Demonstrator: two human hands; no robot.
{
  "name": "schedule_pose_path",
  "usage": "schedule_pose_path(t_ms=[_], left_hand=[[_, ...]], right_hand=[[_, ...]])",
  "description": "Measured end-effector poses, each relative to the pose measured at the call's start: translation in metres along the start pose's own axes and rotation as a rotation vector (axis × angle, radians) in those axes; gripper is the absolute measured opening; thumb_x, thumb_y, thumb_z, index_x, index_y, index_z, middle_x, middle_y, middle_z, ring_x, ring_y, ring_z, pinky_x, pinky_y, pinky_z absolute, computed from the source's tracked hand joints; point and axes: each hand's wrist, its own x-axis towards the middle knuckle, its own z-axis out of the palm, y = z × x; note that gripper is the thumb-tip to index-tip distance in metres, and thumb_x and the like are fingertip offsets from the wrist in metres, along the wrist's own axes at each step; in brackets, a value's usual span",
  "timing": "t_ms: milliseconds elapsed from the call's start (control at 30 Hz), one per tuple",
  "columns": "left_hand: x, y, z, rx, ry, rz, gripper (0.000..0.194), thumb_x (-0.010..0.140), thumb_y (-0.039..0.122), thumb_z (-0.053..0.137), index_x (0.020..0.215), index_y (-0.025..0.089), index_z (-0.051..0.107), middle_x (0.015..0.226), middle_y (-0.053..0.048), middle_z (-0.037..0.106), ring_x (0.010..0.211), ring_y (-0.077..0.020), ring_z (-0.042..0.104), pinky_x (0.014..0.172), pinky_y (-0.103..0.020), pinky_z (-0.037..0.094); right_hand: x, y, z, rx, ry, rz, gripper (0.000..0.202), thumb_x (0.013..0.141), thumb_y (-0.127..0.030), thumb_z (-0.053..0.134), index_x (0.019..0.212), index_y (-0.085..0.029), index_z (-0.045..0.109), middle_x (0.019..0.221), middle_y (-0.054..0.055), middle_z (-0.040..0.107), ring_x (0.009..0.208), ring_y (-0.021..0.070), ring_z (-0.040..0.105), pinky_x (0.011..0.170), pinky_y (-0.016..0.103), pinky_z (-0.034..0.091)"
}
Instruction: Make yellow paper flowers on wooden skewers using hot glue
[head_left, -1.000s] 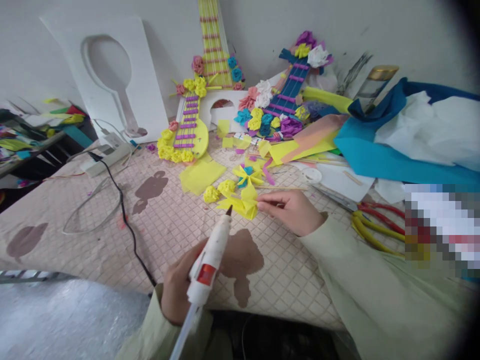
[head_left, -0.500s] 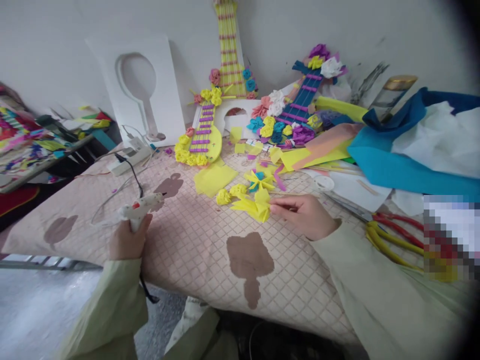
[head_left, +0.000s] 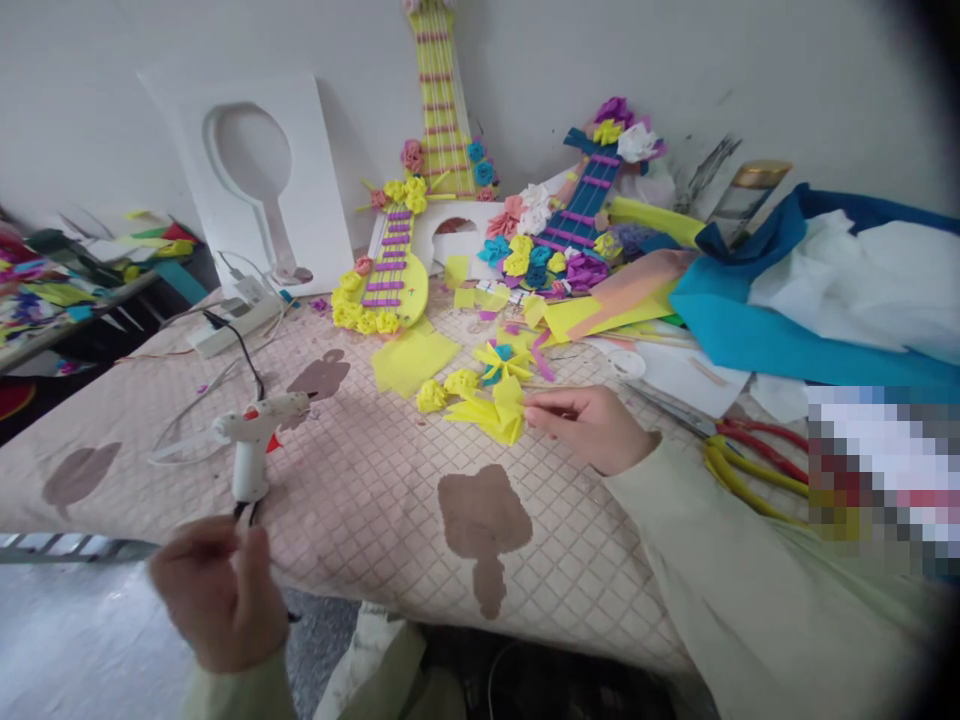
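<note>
A white glue gun with a red trigger rests on the patterned tablecloth at the left. Just below its handle is my left hand, fingers curled near the black cord; whether they grip the cord is hard to make out. At the centre right, my right hand pinches the edge of a folded yellow paper piece. Two crumpled yellow paper flowers lie beside that piece. Behind it sits a spiky yellow and teal paper flower.
Decorated paper instruments, one yellow and one blue, lean at the back. A power strip lies back left. Scissors, a tape roll and teal material are at the right.
My left hand has let go of the glue gun's handle and moved down toward the table edge. My right hand keeps its pinch on the yellow paper piece. The view has shifted slightly.
</note>
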Motion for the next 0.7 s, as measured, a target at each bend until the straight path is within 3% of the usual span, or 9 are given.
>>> schedule_pose_path(t_ms=[33,100,133,200,333,400,467,567,700], left_hand=[[-0.005,0.02,-0.001,-0.028,-0.091,0.014,0.023,0.076,0.041,0.049,0.077,0.018,0.049,0.071,0.0,0.045,0.067,-0.0154,0.044,0.064,-0.032,0.035],[-0.008,0.059,0.002,-0.154,-0.714,0.011,0.021,0.077,0.039,0.051,0.081,0.019,0.056,0.067,0.0,0.051,0.065,-0.0143,0.048,0.062,-0.029,0.039],[-0.006,0.076,0.007,-0.223,-0.952,-0.041,0.023,0.078,0.039,0.05,0.086,0.019,0.057,0.068,-0.001,0.054,0.066,-0.0144,0.05,0.061,-0.028,0.041],[0.002,0.097,0.024,-0.402,-1.201,-0.171,0.029,0.077,0.042,0.05,0.093,0.019,0.058,0.079,-0.004,0.059,0.073,-0.0155,0.054,0.065,-0.028,0.044],[0.011,0.106,0.082,-0.695,-1.071,-0.366,0.058,0.061,0.036,0.07,0.112,0.022,0.047,0.114,-0.008,0.051,0.103,-0.0205,0.049,0.082,-0.032,0.044],[0.01,0.109,0.11,-0.849,-1.154,-0.384,0.058,0.056,0.034,0.073,0.108,0.02,0.05,0.11,-0.008,0.054,0.103,-0.0206,0.05,0.084,-0.033,0.044],[0.007,0.117,0.13,-0.96,-1.276,-0.364,0.049,0.057,0.033,0.073,0.1,0.017,0.055,0.098,-0.006,0.058,0.09,-0.0182,0.055,0.075,-0.032,0.049],[0.001,0.131,0.144,-1.001,-1.314,-0.328,0.035,0.058,0.03,0.072,0.086,0.014,0.059,0.08,-0.002,0.059,0.068,-0.0119,0.055,0.057,-0.025,0.051],[-0.006,0.137,0.149,-0.991,-1.246,-0.302,0.027,0.059,0.027,0.072,0.077,0.012,0.059,0.068,0.0,0.057,0.057,-0.0084,0.053,0.05,-0.021,0.051]], right_hand=[[0.0,0.0,0.0,0.011,-0.002,0.008,0.021,0.069,-0.028,0.06,0.084,-0.018,0.071,0.089,0.005,0.071,0.075,0.0187,0.065,0.066,0.031,0.052],[0.0,-0.001,-0.001,0.038,-0.006,0.024,0.022,0.069,-0.03,0.06,0.085,-0.019,0.071,0.088,0.005,0.071,0.07,0.017,0.064,0.061,0.029,0.052],[-0.001,-0.001,-0.002,0.053,-0.013,0.033,0.023,0.069,-0.031,0.061,0.085,-0.019,0.071,0.088,0.005,0.071,0.068,0.016,0.063,0.059,0.028,0.051],[-0.001,-0.003,-0.003,0.087,-0.033,0.053,0.024,0.068,-0.032,0.061,0.086,-0.019,0.071,0.085,0.004,0.071,0.06,0.0136,0.061,0.054,0.027,0.05],[-0.002,-0.007,-0.006,0.153,-0.067,0.068,0.028,0.067,-0.034,0.063,0.088,-0.016,0.07,0.08,0.005,0.071,0.053,0.0102,0.057,0.05,0.024,0.048],[-0.003,-0.01,-0.008,0.166,-0.079,0.059,0.029,0.067,-0.033,0.063,0.089,-0.015,0.07,0.082,0.005,0.07,0.054,0.0096,0.057,0.05,0.024,0.048],[-0.002,-0.012,-0.009,0.159,-0.089,0.057,0.03,0.068,-0.032,0.062,0.09,-0.014,0.069,0.084,0.006,0.07,0.054,0.0093,0.057,0.05,0.023,0.048],[-0.002,-0.014,-0.012,0.133,-0.077,0.064,0.028,0.069,-0.032,0.062,0.09,-0.015,0.07,0.082,0.005,0.071,0.053,0.0096,0.058,0.048,0.023,0.048],[0.0,-0.013,-0.014,0.108,-0.066,0.062,0.027,0.069,-0.033,0.062,0.089,-0.017,0.07,0.085,0.005,0.071,0.062,0.0133,0.063,0.053,0.025,0.051]])
